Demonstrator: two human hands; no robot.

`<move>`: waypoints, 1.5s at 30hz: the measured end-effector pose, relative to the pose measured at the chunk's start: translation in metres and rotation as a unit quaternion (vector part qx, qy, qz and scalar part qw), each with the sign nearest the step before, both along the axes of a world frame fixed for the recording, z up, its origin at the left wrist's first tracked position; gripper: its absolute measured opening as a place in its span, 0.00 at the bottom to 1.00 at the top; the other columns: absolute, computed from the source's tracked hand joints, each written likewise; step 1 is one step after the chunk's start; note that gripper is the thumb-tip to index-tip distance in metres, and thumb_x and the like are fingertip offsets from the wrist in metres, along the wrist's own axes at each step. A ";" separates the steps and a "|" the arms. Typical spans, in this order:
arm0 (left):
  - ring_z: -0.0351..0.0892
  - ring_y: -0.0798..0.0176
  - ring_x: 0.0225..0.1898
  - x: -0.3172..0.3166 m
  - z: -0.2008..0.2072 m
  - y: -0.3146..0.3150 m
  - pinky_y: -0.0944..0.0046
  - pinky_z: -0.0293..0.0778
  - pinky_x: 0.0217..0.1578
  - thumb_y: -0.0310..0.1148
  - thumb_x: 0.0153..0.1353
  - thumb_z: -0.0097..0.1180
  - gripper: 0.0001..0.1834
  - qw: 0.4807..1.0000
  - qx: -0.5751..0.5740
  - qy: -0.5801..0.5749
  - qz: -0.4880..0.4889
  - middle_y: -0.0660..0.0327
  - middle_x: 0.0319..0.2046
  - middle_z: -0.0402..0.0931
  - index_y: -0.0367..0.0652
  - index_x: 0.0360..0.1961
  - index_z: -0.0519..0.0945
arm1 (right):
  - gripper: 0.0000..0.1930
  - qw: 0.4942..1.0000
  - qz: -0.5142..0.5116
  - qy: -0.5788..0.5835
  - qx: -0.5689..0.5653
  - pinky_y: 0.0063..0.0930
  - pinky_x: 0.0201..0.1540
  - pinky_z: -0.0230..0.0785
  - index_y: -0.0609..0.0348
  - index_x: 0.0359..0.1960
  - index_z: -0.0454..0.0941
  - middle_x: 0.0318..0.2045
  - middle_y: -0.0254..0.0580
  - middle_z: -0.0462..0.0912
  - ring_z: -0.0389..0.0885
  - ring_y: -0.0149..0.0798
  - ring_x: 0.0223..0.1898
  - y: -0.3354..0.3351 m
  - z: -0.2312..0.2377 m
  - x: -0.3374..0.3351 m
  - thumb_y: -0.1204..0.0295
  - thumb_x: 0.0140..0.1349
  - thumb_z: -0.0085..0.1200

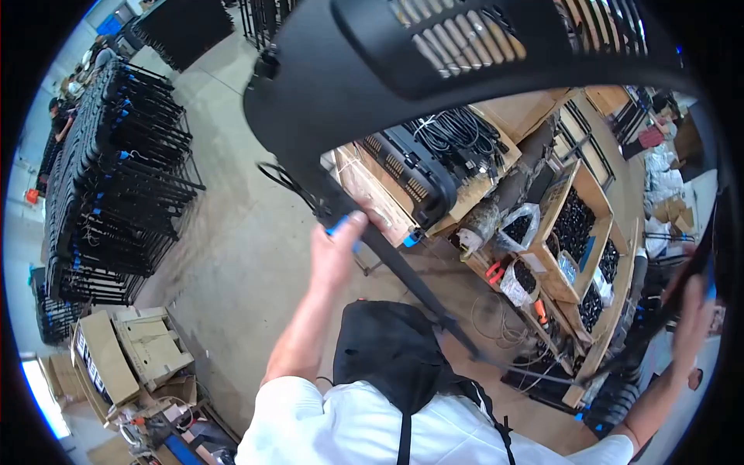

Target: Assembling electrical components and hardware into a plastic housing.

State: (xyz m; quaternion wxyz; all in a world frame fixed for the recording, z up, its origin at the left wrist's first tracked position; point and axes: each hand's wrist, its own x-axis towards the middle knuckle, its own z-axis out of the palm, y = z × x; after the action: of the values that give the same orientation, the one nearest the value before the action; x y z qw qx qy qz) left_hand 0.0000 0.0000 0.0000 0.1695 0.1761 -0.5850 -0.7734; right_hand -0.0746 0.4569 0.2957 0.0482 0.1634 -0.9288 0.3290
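A large black frame [302, 108] with a curved, slotted plastic top and tubular sides is held up in front of me, tilted, across the upper part of the head view. My left hand [333, 252] is closed round its left side tube, with the thumb on top and blue patches showing at the fingers. At the far right, my right hand [690, 322] is raised against the frame's other side and looks closed on it, though motion and the view's rim blur the fingers. A thin dark cable [283, 180] loops out beside the left tube.
Behind the frame is a wooden bench [465, 211] with black cables [461, 139] and a similar slotted black part [407, 167]. To its right are wooden bins [577, 232] of small black pieces. Rows of black frames [116, 178] stand at left, cardboard boxes [143, 353] at lower left.
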 end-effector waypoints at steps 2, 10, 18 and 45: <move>0.89 0.52 0.43 -0.007 -0.009 -0.020 0.51 0.83 0.52 0.34 0.65 0.61 0.25 0.997 0.077 0.022 0.023 0.49 0.42 0.86 0.30 0.60 0.76 | 0.17 0.999 -0.015 -0.037 0.026 0.28 0.39 0.70 0.60 0.56 0.74 0.35 0.34 0.77 0.76 0.30 0.33 -0.014 -0.013 0.011 0.60 0.75 0.52; 0.80 0.70 0.38 -0.045 -0.094 -0.232 0.64 0.76 0.45 0.25 0.59 0.69 0.11 0.987 -0.124 -0.096 0.023 0.65 0.37 0.85 0.38 0.44 0.86 | 0.16 0.960 0.174 -0.209 0.073 0.34 0.55 0.77 0.57 0.52 0.83 0.50 0.35 0.86 0.83 0.32 0.50 -0.124 -0.328 0.072 0.73 0.63 0.70; 0.77 0.69 0.35 -0.121 -0.184 -0.316 0.65 0.74 0.41 0.19 0.54 0.67 0.16 0.967 -0.177 -0.175 0.049 0.66 0.35 0.82 0.39 0.45 0.85 | 0.22 0.925 0.071 -0.370 -0.059 0.44 0.61 0.75 0.57 0.58 0.80 0.53 0.50 0.86 0.82 0.50 0.58 -0.230 -0.577 0.104 0.61 0.64 0.60; 0.78 0.63 0.23 0.066 -0.368 -0.088 0.60 0.76 0.25 0.46 0.77 0.52 0.17 0.693 -0.187 -0.520 -0.463 0.61 0.27 0.81 0.42 0.40 0.81 | 0.19 0.714 -0.532 -0.454 -0.014 0.47 0.56 0.79 0.57 0.43 0.90 0.45 0.55 0.89 0.88 0.54 0.50 0.157 -0.450 0.255 0.56 0.61 0.58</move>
State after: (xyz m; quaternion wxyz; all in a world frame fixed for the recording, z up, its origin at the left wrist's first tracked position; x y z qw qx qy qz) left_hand 0.0663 -0.0879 -0.3683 -0.5121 0.2217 -0.7195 -0.4135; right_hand 0.1804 0.6135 -0.1547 -0.2098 -0.5276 -0.7679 0.2966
